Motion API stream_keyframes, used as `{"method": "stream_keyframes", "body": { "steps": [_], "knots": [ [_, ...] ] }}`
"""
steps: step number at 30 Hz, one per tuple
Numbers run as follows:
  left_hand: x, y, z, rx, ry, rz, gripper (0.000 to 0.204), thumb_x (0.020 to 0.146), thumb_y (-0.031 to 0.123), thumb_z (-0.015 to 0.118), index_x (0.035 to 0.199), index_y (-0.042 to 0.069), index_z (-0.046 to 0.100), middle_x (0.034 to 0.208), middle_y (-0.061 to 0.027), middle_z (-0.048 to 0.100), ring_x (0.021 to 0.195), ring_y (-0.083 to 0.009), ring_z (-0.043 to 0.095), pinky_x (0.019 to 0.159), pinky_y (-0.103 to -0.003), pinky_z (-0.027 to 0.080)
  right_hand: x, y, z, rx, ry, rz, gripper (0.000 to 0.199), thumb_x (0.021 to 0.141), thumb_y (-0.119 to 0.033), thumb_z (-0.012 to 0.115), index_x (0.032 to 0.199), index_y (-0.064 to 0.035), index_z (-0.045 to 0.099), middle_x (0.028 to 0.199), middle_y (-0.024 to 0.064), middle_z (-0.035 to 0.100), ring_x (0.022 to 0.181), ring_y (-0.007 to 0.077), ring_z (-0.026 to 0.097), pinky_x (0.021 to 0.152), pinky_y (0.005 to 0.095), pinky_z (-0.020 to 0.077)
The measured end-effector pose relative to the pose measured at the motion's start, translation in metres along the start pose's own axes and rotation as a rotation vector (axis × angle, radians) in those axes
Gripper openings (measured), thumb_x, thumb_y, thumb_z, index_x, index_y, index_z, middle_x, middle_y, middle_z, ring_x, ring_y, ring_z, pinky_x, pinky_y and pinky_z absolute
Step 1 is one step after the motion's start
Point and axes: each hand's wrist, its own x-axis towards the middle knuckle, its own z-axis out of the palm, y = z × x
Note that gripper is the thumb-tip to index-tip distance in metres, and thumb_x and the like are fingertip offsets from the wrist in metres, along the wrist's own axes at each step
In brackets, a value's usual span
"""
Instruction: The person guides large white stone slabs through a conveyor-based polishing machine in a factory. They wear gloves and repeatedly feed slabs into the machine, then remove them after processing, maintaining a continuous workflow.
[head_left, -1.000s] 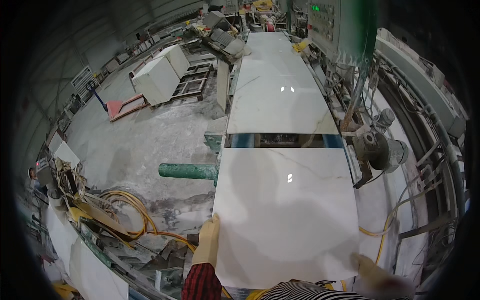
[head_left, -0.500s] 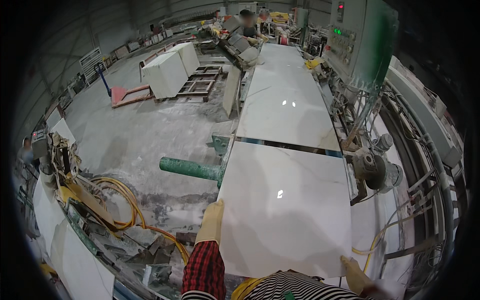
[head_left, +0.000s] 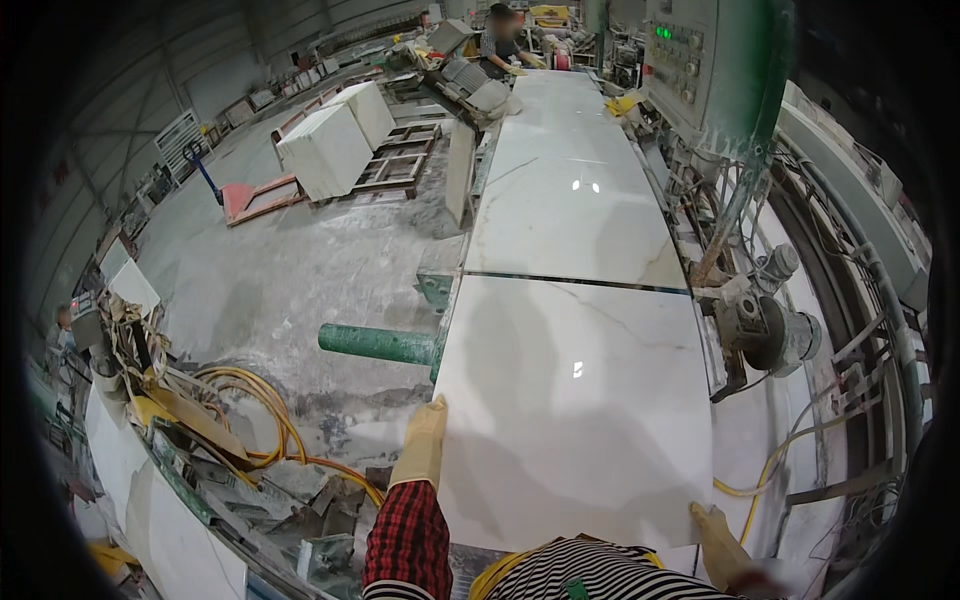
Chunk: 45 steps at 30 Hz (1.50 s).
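Note:
A large, glossy white stone slab [head_left: 560, 450] with faint veins lies flat in front of me. My left hand [head_left: 421, 440], in a cream glove, grips its left edge near the close corner. At the close right corner, my right hand [head_left: 716, 540] holds the opposite edge, also gloved. The fingers of both hands are partly hidden at the slab. Beyond it lies a second veined white slab [head_left: 550, 225], with a thin dark gap between the two.
A green roller [head_left: 375, 342] sticks out left of the slabs. Motors [head_left: 770, 325] and a control cabinet [head_left: 680, 70] line the right side. Orange hoses [head_left: 265, 405] lie on the left floor, near stacked slabs [head_left: 325, 150]. A co-worker [head_left: 500, 45] stands at the far end.
The gap between the two slabs has narrowed as the near slab moved forward against the far one. Both my hands stay on its edges. The view has shifted slightly.

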Motion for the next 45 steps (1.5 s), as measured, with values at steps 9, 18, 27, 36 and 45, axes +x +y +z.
{"method": "stream_keyframes", "body": {
  "steps": [9, 18, 27, 36, 45],
  "knots": [
    [0.038, -0.016, 0.009, 0.015, 0.014, 0.062, 0.080, 0.112, 0.072, 0.041, 0.149, 0.008, 0.071, 0.150, -0.0257, 0.071, 0.140, -0.0442, 0.067, 0.116, -0.052, 0.052, 0.024, 0.011, 0.004, -0.012, 0.031, 0.070, 0.067, 0.102, -0.036, 0.083, 0.147, 0.0089, 0.062, 0.132, 0.0175, 0.074, 0.116, 0.0262, 0.072, 0.101, 0.0404, 0.0576],
    [0.047, -0.009, 0.013, -0.046, 0.011, 0.020, 0.076, 0.111, 0.072, 0.048, 0.151, 0.012, 0.071, 0.147, -0.0221, 0.074, 0.138, -0.0402, 0.069, 0.115, -0.051, 0.053, 0.038, 0.015, 0.002, -0.025, 0.066, 0.079, 0.072, 0.095, -0.041, 0.088, 0.142, 0.0077, 0.066, 0.121, 0.0151, 0.076, 0.103, 0.0240, 0.074, 0.087, 0.0389, 0.0603],
    [0.053, -0.001, 0.018, -0.085, 0.011, 0.006, 0.075, 0.111, 0.071, 0.048, 0.149, 0.011, 0.072, 0.149, -0.0216, 0.072, 0.132, -0.0409, 0.072, 0.111, -0.051, 0.056, 0.051, 0.017, 0.000, 0.027, 0.049, 0.092, 0.070, 0.095, -0.041, 0.088, 0.141, 0.0080, 0.067, 0.121, 0.0153, 0.077, 0.101, 0.0240, 0.074, 0.086, 0.0392, 0.0608],
    [0.060, -0.010, 0.019, -0.170, 0.040, 0.007, 0.075, 0.113, 0.067, 0.045, 0.150, 0.007, 0.071, 0.148, -0.0221, 0.074, 0.133, -0.0408, 0.072, 0.111, -0.050, 0.055, 0.055, -0.002, 0.005, -0.084, 0.060, 0.089, 0.073, 0.093, -0.046, 0.089, 0.138, 0.0081, 0.069, 0.123, 0.0189, 0.079, 0.105, 0.0286, 0.078, 0.091, 0.0427, 0.0628],
    [0.092, -0.024, 0.032, -0.235, 0.041, 0.025, 0.077, 0.113, 0.070, 0.046, 0.148, 0.005, 0.071, 0.141, -0.0223, 0.076, 0.124, -0.0382, 0.075, 0.105, -0.050, 0.058, 0.076, 0.016, 0.001, 0.013, 0.013, 0.125, 0.070, 0.091, -0.044, 0.088, 0.135, 0.0071, 0.071, 0.119, 0.0189, 0.079, 0.103, 0.0287, 0.079, 0.088, 0.0427, 0.0637]
  ]
}}
